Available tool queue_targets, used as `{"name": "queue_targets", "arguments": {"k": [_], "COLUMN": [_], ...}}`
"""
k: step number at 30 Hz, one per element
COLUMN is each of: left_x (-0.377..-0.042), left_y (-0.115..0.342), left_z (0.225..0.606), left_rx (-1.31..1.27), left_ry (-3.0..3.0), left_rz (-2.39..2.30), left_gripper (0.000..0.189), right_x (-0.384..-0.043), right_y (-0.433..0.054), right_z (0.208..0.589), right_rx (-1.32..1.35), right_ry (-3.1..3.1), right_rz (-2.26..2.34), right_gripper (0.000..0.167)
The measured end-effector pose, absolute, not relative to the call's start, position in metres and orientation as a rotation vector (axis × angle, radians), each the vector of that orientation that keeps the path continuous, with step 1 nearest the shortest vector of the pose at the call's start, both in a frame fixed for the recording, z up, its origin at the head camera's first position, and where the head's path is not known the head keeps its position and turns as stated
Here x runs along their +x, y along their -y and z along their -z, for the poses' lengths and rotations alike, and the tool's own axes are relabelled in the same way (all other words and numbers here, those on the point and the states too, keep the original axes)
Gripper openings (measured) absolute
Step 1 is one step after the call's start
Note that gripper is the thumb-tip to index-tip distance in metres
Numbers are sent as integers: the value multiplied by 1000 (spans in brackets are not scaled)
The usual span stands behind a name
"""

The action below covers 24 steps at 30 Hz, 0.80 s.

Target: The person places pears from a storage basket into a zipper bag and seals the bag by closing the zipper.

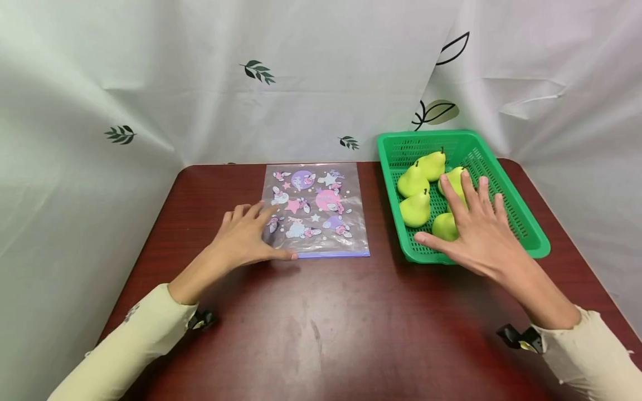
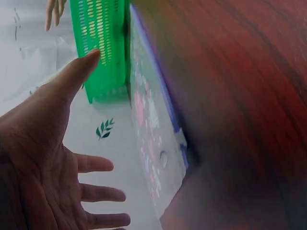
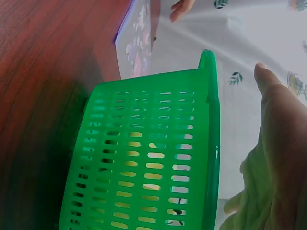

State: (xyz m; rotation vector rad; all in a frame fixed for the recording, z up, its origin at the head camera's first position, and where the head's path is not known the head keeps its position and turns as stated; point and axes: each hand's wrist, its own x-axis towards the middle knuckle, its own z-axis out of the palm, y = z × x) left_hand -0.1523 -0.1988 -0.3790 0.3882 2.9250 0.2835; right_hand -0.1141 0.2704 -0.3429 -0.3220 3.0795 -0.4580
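A clear zip bag (image 1: pixel 321 209) printed with pink, purple and white cartoon figures lies flat on the table, its purple zip edge towards me. My left hand (image 1: pixel 246 234) hovers at the bag's left side, fingers spread, thumb over the near corner in the head view; the left wrist view shows the palm apart from the bag. To the right stands a green slotted basket (image 1: pixel 521 217) holding several yellow-green pears (image 1: pixel 415 209). Above its near side is my right hand (image 1: pixel 476 228), fingers spread and holding nothing. It hides part of the pears in the head view.
The dark red wooden table (image 1: pixel 311 323) has rounded far corners. A white curtain (image 1: pixel 301 111) with leaf prints hangs around its back and sides. Black straps with small devices sit at both wrists.
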Motion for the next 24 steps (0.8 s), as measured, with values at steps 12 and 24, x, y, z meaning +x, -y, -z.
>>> {"name": "queue_targets", "arguments": {"k": [12, 24], "left_x": [-160, -165], "left_y": [182, 181], "left_z": [388, 397], "left_rx": [760, 863], "left_ry": [-2871, -2786], "left_rz": [-348, -404], "left_gripper": [79, 39], "right_x": [-118, -120], "right_y": [-265, -264], "right_z": [342, 342], "right_rx": [-305, -304], "right_ry": [-3037, -3013], "right_rz": [450, 344], "right_gripper": [117, 111]}}
